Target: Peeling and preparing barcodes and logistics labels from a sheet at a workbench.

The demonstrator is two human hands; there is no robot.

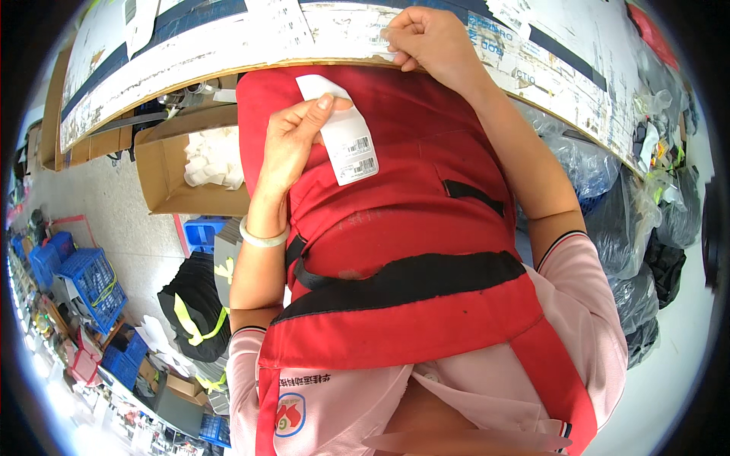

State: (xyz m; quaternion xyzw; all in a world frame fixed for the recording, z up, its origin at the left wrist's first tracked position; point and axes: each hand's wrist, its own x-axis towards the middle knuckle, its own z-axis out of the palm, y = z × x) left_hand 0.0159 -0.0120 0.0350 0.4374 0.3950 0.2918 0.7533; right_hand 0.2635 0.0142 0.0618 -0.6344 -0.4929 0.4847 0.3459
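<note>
In my left hand (293, 140) is a folded white strip of barcode labels (353, 156), pinched between thumb and fingers. The strip hangs over the red apron (411, 144) on my lap, its printed end toward me. My right hand (433, 45) is at the table's near edge, fingers curled together in a pinch. Whitish paper with small print lies by those fingertips, and I cannot make out whether they grip it. Another white printed strip (277, 19) lies on the table to the left of that hand.
The worn white table (205, 72), patched with dark tape, spans the top. Below its left side, a cardboard box (163, 171) holds crumpled white pieces. Blue plastic baskets (91, 281) and a black bundle with yellow ties (194, 308) are at left. Plastic bags (612, 220) crowd the right.
</note>
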